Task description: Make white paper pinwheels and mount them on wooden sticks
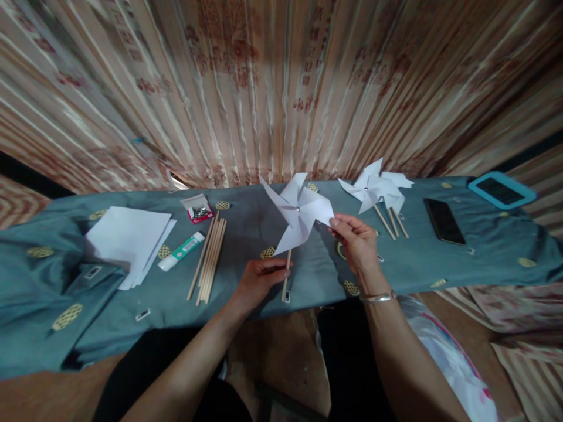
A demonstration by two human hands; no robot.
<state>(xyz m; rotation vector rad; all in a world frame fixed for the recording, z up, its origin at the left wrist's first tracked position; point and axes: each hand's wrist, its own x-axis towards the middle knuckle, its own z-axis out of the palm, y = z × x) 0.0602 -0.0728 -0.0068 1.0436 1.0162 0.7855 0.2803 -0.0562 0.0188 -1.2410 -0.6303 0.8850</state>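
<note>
Holding paper pinwheel upright over table. Left hand: grip closed on its stick. Right hand: grip pinching one blade tip. More pinwheels lie to the right, near phone.

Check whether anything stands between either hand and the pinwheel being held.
Nothing visible does: the left hand holds the pinwheel by its stick, and the right hand pinches the tip of one paper blade. The other pinwheels lie off to the right.
</note>
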